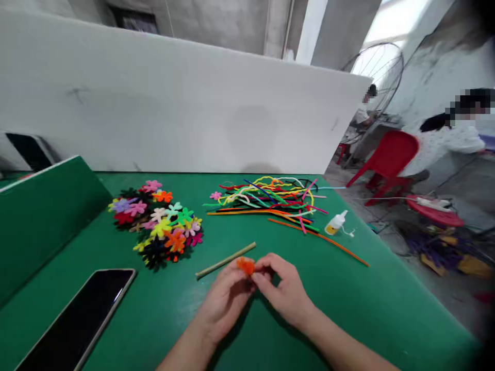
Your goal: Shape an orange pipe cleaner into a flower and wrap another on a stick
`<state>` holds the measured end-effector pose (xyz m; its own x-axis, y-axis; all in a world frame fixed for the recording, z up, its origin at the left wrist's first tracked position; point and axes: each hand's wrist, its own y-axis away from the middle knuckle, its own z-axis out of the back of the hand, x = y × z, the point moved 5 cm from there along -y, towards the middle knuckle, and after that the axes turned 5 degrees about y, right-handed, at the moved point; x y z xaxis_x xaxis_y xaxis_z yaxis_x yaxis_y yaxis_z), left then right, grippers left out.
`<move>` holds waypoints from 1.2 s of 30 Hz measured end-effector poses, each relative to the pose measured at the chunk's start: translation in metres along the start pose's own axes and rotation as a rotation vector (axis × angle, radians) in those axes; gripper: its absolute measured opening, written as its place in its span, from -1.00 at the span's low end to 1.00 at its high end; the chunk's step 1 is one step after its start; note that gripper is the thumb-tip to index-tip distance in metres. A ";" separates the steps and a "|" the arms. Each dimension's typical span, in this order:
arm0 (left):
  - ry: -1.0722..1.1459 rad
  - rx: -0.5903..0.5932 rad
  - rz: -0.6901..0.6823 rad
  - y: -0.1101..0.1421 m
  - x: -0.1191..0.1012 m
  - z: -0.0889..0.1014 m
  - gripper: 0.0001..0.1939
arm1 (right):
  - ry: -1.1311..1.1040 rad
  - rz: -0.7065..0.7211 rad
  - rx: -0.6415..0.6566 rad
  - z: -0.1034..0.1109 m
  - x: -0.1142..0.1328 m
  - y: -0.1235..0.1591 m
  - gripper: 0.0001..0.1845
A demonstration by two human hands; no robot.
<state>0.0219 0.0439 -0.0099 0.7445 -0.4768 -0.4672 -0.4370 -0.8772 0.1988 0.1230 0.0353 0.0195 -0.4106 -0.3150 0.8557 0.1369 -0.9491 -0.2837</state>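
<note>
Head view, left to right: begins with a green panel (58,221) on edge upon the counter (386,309), perhaps to fence off that side. Just before it, shows a phone (77,314) lying screen up, probably put aside to spare it knocks. Farther back, shows flowers (160,226) in mixed colours, heaped close, likely to save room. Nearer the middle, shows a stick (225,260) lying slantwise just beyond the fingers, seemingly for ready reach; cannot tell whether touched. With the left hand (224,296), cups a fuzzy orange tuft (245,265) over the counter in a closed grip, apparently to steady it. Behind, shows stems (266,198) in a loose crosswise tangle, probably for easy picking. With the right hand (286,291), pinches the tuft's right edge, thumb and forefinger nearly together, likely for fine control; cannot tell how firmly. Farther right, shows an orange strip (325,238) lying mostly outside the tangle, perhaps singled out, then a bottle (335,223), nozzle upward, likely against dribbles. Past the counter's edge, shows a red chair (396,149) and a person (444,141), well apart from the work.
</note>
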 end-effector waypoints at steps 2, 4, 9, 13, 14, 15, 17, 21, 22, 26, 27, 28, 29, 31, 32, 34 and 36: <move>-0.008 0.000 0.009 0.000 0.001 0.000 -0.87 | 0.013 0.002 -0.032 0.000 0.002 -0.002 -0.93; -0.015 -0.002 0.009 0.000 0.001 -0.001 -0.88 | 0.015 0.007 -0.046 -0.001 0.003 -0.003 -0.92; -0.043 -0.015 -0.021 0.002 0.001 0.001 -0.90 | -0.026 0.022 -0.021 -0.005 0.004 0.000 -0.91; -0.091 -0.046 -0.017 0.002 0.004 0.005 -0.92 | -0.075 0.034 -0.036 -0.005 0.004 0.003 -0.96; -0.109 -0.058 -0.016 0.002 0.004 0.006 -0.93 | -0.081 0.035 -0.039 -0.005 0.003 0.004 -0.98; -0.133 -0.071 -0.019 0.002 0.005 0.007 -0.93 | -0.082 0.034 -0.042 -0.005 0.002 0.004 -0.98; -0.201 -0.093 -0.042 0.002 0.004 0.008 -0.94 | -0.075 0.027 -0.051 -0.005 0.000 0.005 -0.97; -0.385 -0.115 -0.108 0.002 0.000 0.006 -0.97 | -0.044 0.027 -0.092 -0.001 -0.004 0.006 -0.99; -0.432 -0.115 -0.126 0.003 -0.002 0.005 -0.98 | -0.031 0.030 -0.101 0.000 -0.004 0.006 -0.98; -0.554 -0.105 -0.171 0.005 -0.006 0.002 -0.95 | 0.006 0.047 -0.120 0.002 -0.004 0.006 -0.94; -0.564 -0.102 -0.176 0.005 -0.006 0.002 -0.94 | 0.007 0.050 -0.120 0.002 -0.004 0.006 -0.94; -0.568 -0.097 -0.178 0.005 -0.006 0.002 -0.94 | 0.005 0.052 -0.120 0.002 -0.004 0.006 -0.93; -0.565 -0.090 -0.178 0.006 -0.006 0.002 -0.94 | 0.002 0.052 -0.121 0.001 -0.004 0.006 -0.93; -0.548 -0.074 -0.174 0.006 -0.005 0.003 -0.95 | 0.000 0.052 -0.129 0.000 -0.004 0.006 -0.93; -0.534 -0.067 -0.170 0.006 -0.004 0.003 -0.96 | 0.001 0.053 -0.133 0.000 -0.004 0.006 -0.93; -0.505 -0.056 -0.162 0.006 -0.003 0.003 -0.96 | 0.007 0.057 -0.135 -0.001 -0.004 0.007 -0.92; -0.489 -0.046 -0.166 0.006 -0.002 0.003 -0.94 | 0.011 0.064 -0.132 -0.002 -0.004 0.007 -0.91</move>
<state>0.0167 0.0399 -0.0109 0.4738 -0.2590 -0.8417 -0.3023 -0.9455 0.1208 0.1235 0.0297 0.0129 -0.4145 -0.3739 0.8297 0.0433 -0.9188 -0.3924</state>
